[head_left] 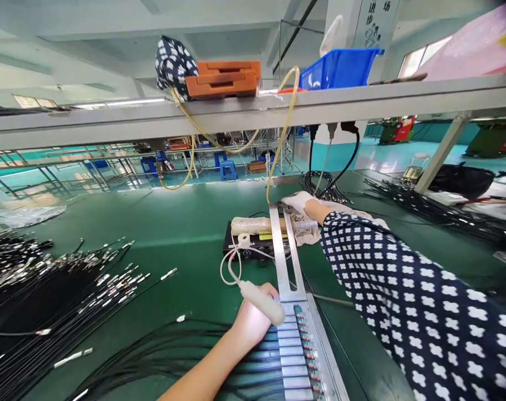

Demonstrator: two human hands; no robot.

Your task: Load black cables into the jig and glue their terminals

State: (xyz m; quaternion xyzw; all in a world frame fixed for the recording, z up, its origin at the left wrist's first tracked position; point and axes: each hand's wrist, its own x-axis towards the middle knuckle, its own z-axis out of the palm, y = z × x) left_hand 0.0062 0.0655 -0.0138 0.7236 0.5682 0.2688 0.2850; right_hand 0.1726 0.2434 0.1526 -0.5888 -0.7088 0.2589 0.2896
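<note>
A long slotted metal fixture [283,262] runs away from me, with black cables [186,351] laid side by side across its near part. Small connector ends [309,345] stick out on its right side. My left hand [250,317] is closed at the fixture's left edge; a whitish rounded handle [261,301] on a pale cord crosses in front of it and hides what the fingers hold. In a whitish glove, my right hand [298,203] is closed around the fixture's far end. Behind the fixture sits a black box with knobs [256,248], a wrapped cylinder [253,225] on top.
Bundles of black cables [69,301] cover the left of the green table [186,223]. More cables [445,211] lie at the far right, and a coil [325,186] sits behind my right hand. Overhead, a shelf rail [123,120] carries orange boxes [225,81] and a blue bin [340,69]. A yellowish tube [284,133] dangles.
</note>
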